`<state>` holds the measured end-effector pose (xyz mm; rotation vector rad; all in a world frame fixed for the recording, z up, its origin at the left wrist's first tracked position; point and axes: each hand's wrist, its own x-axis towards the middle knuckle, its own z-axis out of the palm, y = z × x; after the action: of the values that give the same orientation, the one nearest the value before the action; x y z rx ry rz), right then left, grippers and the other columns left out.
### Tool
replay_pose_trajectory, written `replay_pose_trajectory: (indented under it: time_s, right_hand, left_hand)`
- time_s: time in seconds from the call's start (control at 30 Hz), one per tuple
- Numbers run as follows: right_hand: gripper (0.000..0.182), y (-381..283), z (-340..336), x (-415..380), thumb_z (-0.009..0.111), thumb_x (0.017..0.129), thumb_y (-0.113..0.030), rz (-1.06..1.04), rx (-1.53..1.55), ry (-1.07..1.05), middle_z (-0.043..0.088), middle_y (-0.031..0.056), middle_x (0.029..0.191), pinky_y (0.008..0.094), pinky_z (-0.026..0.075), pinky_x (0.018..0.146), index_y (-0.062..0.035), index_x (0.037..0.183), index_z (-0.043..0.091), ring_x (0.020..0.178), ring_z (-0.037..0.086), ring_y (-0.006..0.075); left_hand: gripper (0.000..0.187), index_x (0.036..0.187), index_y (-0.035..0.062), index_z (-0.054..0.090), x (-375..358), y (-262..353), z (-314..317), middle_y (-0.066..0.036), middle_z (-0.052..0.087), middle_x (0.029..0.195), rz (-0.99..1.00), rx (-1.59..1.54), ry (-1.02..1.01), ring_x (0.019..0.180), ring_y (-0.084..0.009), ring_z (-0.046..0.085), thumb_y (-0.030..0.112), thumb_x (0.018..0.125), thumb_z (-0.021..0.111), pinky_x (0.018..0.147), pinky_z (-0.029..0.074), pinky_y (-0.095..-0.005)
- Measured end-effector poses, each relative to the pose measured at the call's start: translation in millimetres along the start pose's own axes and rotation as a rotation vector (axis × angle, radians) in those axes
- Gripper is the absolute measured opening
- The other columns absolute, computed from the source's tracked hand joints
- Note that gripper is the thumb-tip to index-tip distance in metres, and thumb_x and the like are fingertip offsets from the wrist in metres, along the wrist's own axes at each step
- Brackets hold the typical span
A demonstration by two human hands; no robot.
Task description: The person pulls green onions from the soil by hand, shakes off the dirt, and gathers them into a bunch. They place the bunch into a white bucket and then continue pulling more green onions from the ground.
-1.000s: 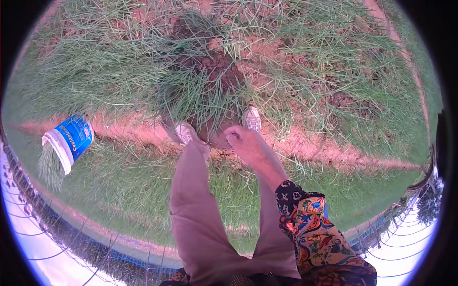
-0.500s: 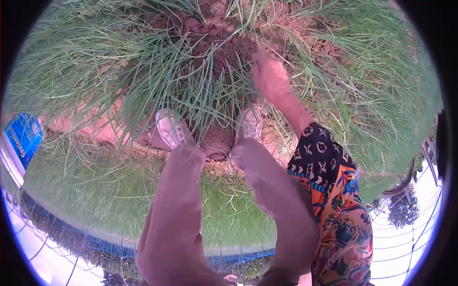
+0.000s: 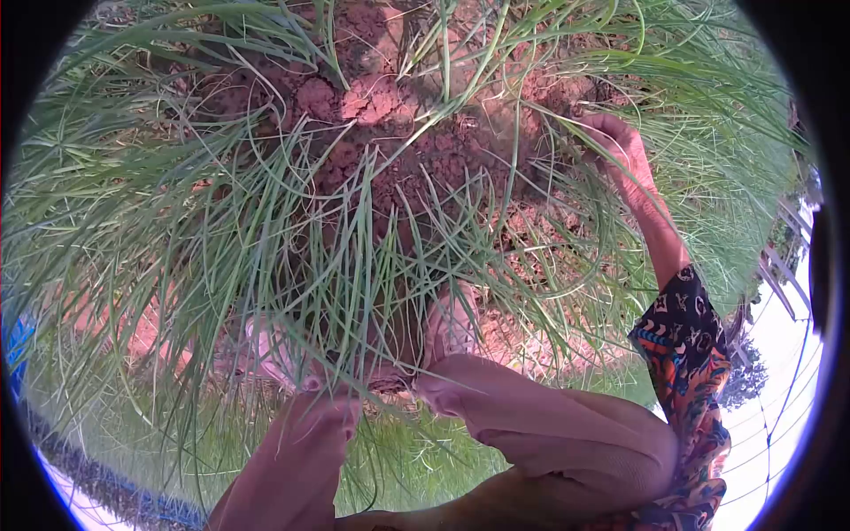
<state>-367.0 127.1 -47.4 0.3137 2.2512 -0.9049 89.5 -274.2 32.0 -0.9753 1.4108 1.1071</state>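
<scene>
Long green leafy stalks [image 3: 354,257] grow in clumps from reddish soil [image 3: 372,99]. At the upper right, my right hand [image 3: 617,146] reaches down among the stalks, its fingers curled together close to the ground. Leaves and shadow hide the fingertips, so what they hold cannot be made out. A long stalk runs beside the fingers. The patterned sleeve [image 3: 686,332] covers the upper part of that arm. My left hand does not show.
Two light shoes [image 3: 453,323] stand behind the front clump, partly covered by leaves. Bent legs in pinkish trousers [image 3: 549,425] fill the lower middle. A blue object [image 3: 16,350] shows at the left edge. Wires and a tree [image 3: 745,376] appear at the right.
My right hand has moved to the right, away from the middle soil, to stalks farther over. The view has shifted lower and closer to the plants, and the right knee has swung outward.
</scene>
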Motion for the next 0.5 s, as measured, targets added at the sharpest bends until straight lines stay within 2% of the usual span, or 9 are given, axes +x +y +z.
replay_pose_trajectory:
  time_s: [0.1, 0.13, 0.23, 0.27, 0.37, 0.43, 0.5]
  right_hand:
    - [0.025, -31, 19, -4, 0.063, 0.087, -0.021, -0.011, -0.075, -0.245, 0.059, 0.0026, 0.072, 0.0253, 0.05, 0.059, 0.0014, 0.097, 0.06, 0.064, 0.055, 0.008]
    - [0.027, -33, 25, -6, 0.063, 0.085, -0.022, -0.271, -0.407, -0.23, 0.062, 0.008, 0.075, 0.0323, 0.052, 0.062, 0.0004, 0.099, 0.06, 0.067, 0.062, 0.0171]
    - [0.028, -22, 45, 12, 0.071, 0.074, -0.017, -0.501, -1.038, -0.316, 0.063, 0.0129, 0.085, 0.0395, 0.05, 0.071, -0.0047, 0.097, 0.06, 0.076, 0.062, 0.0295]
    - [0.029, -21, 46, 11, 0.067, 0.071, -0.017, -0.231, -1.069, -0.307, 0.062, 0.0167, 0.085, 0.0405, 0.051, 0.072, -0.0062, 0.097, 0.061, 0.079, 0.061, 0.0332]
    - [0.03, 22, 51, 39, 0.063, 0.076, -0.022, -0.416, -1.139, -0.196, 0.062, 0.0167, 0.078, 0.0414, 0.051, 0.071, -0.0035, 0.099, 0.059, 0.079, 0.061, 0.0338]
    - [0.031, -6, 57, 38, 0.061, 0.079, -0.024, -0.271, -1.31, -0.343, 0.063, 0.0142, 0.077, 0.0396, 0.05, 0.071, -0.0021, 0.1, 0.058, 0.077, 0.062, 0.0303]
    - [0.027, -16, 59, 38, 0.061, 0.078, -0.022, -0.221, -1.251, -0.359, 0.064, 0.0139, 0.078, 0.0388, 0.051, 0.07, -0.0022, 0.097, 0.059, 0.078, 0.063, 0.0289]
  left_hand:
    - [0.019, 0.1, 0.0046, 0.059, 6, 5, -5, -0.007, 0.065, 0.085, -0.002, 0.018, -0.002, 0.065, -0.0135, 0.063, 0.019, 0.088, 0.058, 0.053, 0.048, -0.0277]
    - [0.019, 0.1, 0.0046, 0.059, 5, 3, -2, -0.007, 0.065, 0.085, -0.004, 0.021, 0.002, 0.065, -0.0134, 0.063, 0.019, 0.088, 0.058, 0.053, 0.048, -0.0277]
    - [0.019, 0.1, 0.0046, 0.059, 11, -1, -8, -0.007, 0.065, 0.084, 0.005, 0.028, 0.007, 0.064, -0.0133, 0.062, 0.019, 0.088, 0.058, 0.053, 0.047, -0.0276]
    - [0.019, 0.1, 0.0046, 0.059, 15, -3, -13, -0.007, 0.065, 0.084, 0.008, 0.029, 0.012, 0.064, -0.0132, 0.062, 0.019, 0.088, 0.058, 0.053, 0.047, -0.0276]
    - [0.019, 0.1, 0.0045, 0.059, 19, -4, -17, -0.007, 0.065, 0.084, 0.022, 0.037, 0.03, 0.064, -0.013, 0.062, 0.019, 0.088, 0.058, 0.052, 0.047, -0.0275]
    - [0.019, 0.1, 0.0045, 0.059, 22, -5, -19, -0.008, 0.065, 0.084, 0.033, 0.043, 0.037, 0.064, -0.0129, 0.062, 0.019, 0.088, 0.058, 0.052, 0.047, -0.0275]
    - [0.019, 0.1, 0.0045, 0.059, 24, -6, -23, -0.008, 0.065, 0.084, 0.048, 0.054, 0.035, 0.064, -0.0128, 0.062, 0.019, 0.088, 0.058, 0.052, 0.047, -0.0274]
